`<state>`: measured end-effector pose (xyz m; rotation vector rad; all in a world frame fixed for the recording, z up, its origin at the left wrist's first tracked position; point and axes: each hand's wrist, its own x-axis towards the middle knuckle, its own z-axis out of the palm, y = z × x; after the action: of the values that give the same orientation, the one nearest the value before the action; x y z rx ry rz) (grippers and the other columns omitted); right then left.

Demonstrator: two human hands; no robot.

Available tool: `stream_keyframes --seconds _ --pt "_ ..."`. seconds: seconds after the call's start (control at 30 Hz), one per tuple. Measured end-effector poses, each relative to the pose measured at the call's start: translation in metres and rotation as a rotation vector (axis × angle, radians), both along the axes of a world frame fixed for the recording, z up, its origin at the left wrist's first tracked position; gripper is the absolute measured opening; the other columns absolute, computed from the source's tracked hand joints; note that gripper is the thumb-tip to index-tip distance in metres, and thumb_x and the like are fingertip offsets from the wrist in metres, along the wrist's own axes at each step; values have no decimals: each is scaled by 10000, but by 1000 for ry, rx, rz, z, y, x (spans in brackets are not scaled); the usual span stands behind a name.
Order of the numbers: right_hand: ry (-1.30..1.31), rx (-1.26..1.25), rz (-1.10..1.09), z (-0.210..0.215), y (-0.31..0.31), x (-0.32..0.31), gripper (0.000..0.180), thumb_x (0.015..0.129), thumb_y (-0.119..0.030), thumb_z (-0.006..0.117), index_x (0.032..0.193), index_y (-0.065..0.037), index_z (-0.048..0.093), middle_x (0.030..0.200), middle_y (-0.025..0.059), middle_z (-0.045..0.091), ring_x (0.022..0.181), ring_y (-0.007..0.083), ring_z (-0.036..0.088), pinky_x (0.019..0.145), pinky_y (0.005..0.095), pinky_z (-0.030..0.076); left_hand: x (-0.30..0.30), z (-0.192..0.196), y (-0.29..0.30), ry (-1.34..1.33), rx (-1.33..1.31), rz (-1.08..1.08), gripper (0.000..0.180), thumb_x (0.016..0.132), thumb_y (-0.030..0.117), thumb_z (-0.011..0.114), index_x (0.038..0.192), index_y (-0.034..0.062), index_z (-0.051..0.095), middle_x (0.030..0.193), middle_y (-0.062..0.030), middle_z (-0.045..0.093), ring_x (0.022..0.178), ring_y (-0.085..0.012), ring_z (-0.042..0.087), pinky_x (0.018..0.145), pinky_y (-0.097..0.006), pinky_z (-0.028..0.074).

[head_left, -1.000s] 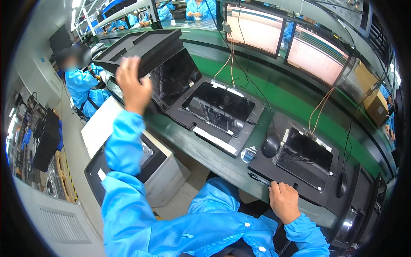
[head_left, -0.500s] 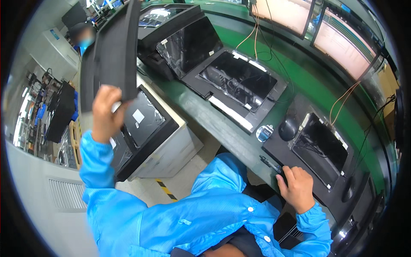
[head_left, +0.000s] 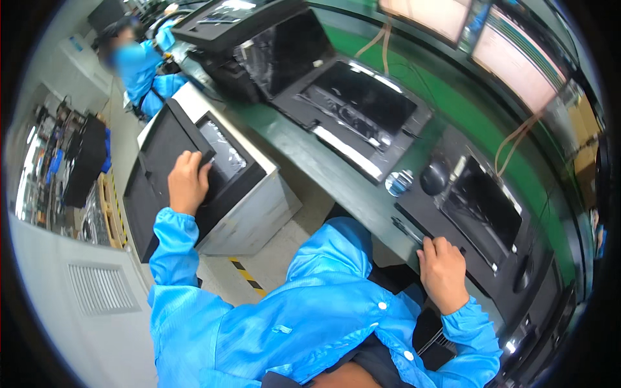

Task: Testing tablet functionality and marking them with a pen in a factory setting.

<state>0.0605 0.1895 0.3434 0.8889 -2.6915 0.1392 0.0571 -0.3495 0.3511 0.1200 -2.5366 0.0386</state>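
Observation:
My left hand is closed on the near edge of a black foam tray. That tray lies tilted over another black tray on a white cabinet; a shiny film-covered panel shows in its uncovered part. My right hand rests at the front edge of the workbench, fingers stretched and holding nothing. Beside its fingertips lies a dark pen. Just beyond it, a dark screen panel lies on a black board, with a black mouse next to it.
A larger screen panel lies on the green bench, with another leaning behind it. A small round object sits near the bench edge. Two lit monitors stand at the back with hanging cables. A co-worker in blue sits far left.
My left hand has brought the black foam tray down from a raised, upright position onto the tray on the cabinet. The co-worker it hid now shows. My right hand has barely moved.

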Motion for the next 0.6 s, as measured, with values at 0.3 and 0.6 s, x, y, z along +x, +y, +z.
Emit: stream_keyframes --seconds 0.3,0.6 --pt "-779 -462 243 39 -87 -19 213 798 -84 802 886 -59 610 585 50 594 502 173 621 509 309 490 132 -58 -207 115 -134 370 261 875 124 759 1092 15 665 974 -127 600 943 -350 618 794 -445 520" --pt "-1017 -787 827 -29 -437 5 222 1001 -123 675 1170 18 703 1055 170 741 924 259 729 836 354 561 148 -95 -228 189 34 456 249 849 125 761 1074 67 672 966 -92 593 968 -320 605 810 -442 501"
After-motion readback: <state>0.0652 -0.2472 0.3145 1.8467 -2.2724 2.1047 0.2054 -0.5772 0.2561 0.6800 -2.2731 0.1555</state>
